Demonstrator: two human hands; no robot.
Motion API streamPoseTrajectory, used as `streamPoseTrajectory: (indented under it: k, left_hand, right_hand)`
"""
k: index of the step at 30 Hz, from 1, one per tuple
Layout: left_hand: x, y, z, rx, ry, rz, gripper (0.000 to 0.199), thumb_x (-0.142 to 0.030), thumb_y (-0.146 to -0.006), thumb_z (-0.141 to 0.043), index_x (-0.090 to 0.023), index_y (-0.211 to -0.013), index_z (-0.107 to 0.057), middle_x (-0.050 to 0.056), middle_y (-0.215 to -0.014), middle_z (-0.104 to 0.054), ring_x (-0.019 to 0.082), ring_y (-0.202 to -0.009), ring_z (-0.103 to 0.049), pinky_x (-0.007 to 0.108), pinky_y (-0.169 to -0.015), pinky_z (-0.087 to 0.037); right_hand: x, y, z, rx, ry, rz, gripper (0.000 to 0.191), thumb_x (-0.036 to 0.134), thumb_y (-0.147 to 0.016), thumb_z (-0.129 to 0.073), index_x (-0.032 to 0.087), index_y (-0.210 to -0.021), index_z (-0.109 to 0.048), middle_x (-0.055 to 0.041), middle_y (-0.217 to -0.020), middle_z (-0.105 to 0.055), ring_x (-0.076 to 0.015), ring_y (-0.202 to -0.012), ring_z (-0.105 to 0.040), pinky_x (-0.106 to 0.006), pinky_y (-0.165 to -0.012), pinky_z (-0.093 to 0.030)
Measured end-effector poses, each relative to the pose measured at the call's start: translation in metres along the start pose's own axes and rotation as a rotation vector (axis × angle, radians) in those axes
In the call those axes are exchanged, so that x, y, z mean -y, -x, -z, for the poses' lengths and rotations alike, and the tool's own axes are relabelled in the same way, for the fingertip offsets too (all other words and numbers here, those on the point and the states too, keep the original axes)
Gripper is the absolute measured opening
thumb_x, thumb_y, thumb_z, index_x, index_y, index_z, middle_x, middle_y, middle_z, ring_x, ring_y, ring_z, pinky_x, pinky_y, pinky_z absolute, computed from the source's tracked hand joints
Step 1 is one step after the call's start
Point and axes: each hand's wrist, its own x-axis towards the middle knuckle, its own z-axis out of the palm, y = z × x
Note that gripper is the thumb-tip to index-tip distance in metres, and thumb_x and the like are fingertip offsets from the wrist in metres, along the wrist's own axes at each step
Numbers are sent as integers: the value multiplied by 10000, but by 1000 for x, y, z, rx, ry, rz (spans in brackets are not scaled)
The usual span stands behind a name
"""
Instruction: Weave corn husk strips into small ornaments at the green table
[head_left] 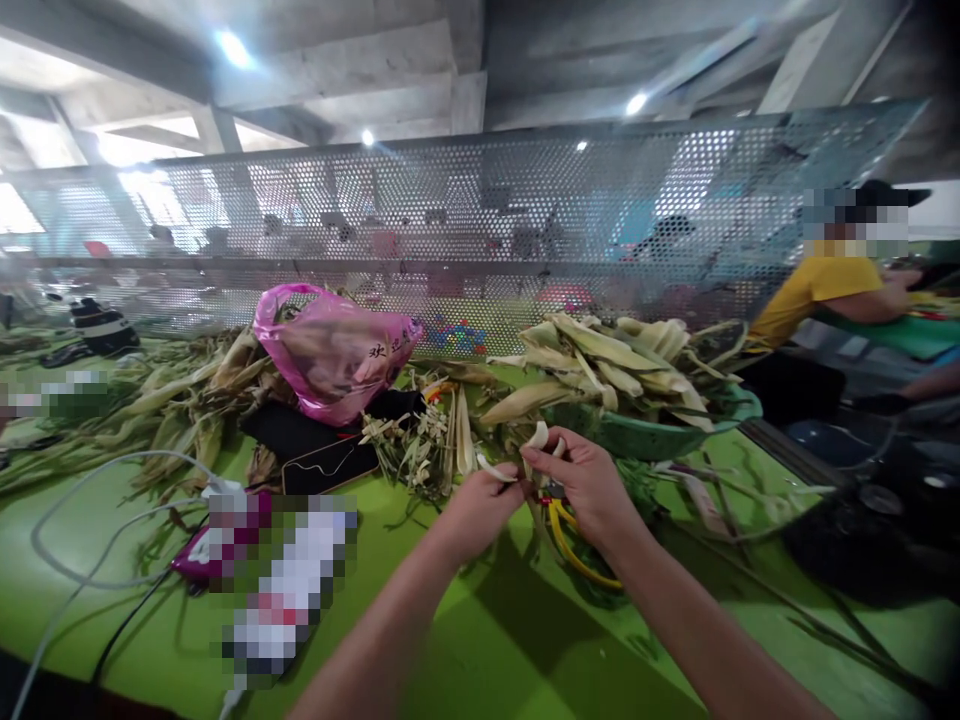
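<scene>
My left hand [484, 510] and my right hand [589, 485] meet over the middle of the green table. Both are closed in a pinch, with pale curled strips of corn husk [538, 436] showing at the fingers. The far end of the piece is hidden behind my fingers. Just beyond my right hand, a green basin [652, 438] is heaped with dried corn husks [600, 360]. Left of my left hand lie a bundle of narrow husk strips [463, 435] and small cut scraps [409, 445]. A yellow ring-shaped cord or tube [566, 540] rests beneath my right hand.
A pink plastic bag [341, 350] stands among more husks [180, 410]. Nearby are a phone [330, 467], a purple power strip [217, 545] with trailing cables and a blurred-out object [292, 585]. A perforated metal screen [450, 220] backs the table. A person in a yellow top [821, 290] sits at right.
</scene>
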Motion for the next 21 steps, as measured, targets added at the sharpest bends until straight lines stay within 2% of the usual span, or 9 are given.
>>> streamPoseTrajectory:
  k: [5,7,10,13,17,21]
  left_hand:
    - [4,1,-3,27,77,21,159,-299,-810,-545,-158,-792,-617,12,-754,-569,132,-729,-477,246,-731,-376]
    - [6,0,-3,-33,123,74,193,-334,-812,-551,-152,-780,-604,-5,-673,-519,108,-632,-427,229,-633,-349]
    - [6,-1,0,-159,191,149,259,-407,-816,-545,-158,-744,-546,-47,-566,-394,79,-521,-317,214,-519,-253]
    - [6,-3,2,-204,229,163,295,-434,-801,-559,-172,-695,-479,-56,-551,-383,71,-508,-310,205,-503,-230]
    - [7,-3,6,-255,324,143,288,-434,-799,-569,-173,-714,-481,-68,-553,-344,63,-496,-293,194,-481,-221]
    - [7,-5,15,-394,369,89,290,-434,-798,-578,-163,-724,-501,-63,-571,-357,58,-501,-291,190,-468,-209]
  right_hand:
    - [1,1,-3,18,193,121,247,414,-671,-737,189,-706,-643,20,-606,-533,-123,-561,-454,-254,-535,-369]
    - [3,-1,-1,18,149,106,272,435,-689,-721,199,-809,-664,3,-688,-592,-137,-599,-501,-260,-555,-396]
    - [3,-5,4,25,-47,-8,378,465,-691,-718,207,-960,-654,-21,-793,-642,-147,-625,-552,-266,-560,-429]
    - [-4,-8,9,30,-97,-75,341,437,-651,-763,186,-861,-669,-5,-713,-627,-133,-590,-542,-260,-555,-427]
    - [-8,-6,5,-1,-83,-112,321,435,-621,-780,182,-778,-661,5,-679,-629,-129,-576,-534,-264,-568,-421]
    - [-2,5,-9,116,-13,-152,332,502,-705,-693,182,-774,-635,-17,-685,-641,-142,-584,-540,-271,-571,-416]
